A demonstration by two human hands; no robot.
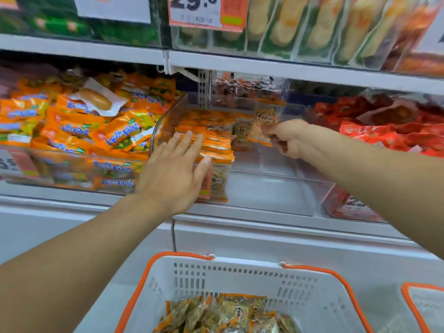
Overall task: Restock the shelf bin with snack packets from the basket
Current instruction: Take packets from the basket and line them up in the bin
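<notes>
Right hand (287, 138) pinches one snack packet (262, 127) over the clear shelf bin (269, 188), orange packets (211, 143) stacked at its left wall, left hand (171, 169) flat, fingers straight, on that stack; basket (240, 280) below holds more packets (225, 313).

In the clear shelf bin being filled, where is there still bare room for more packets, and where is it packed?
Bare room: the right half of the clear bin, between the orange packet stack and the bin's right wall, below the right hand pinching a packet. Crowded: the bin's left side, where the left hand rests on the stack, and the neighbouring bins on both sides.
</notes>
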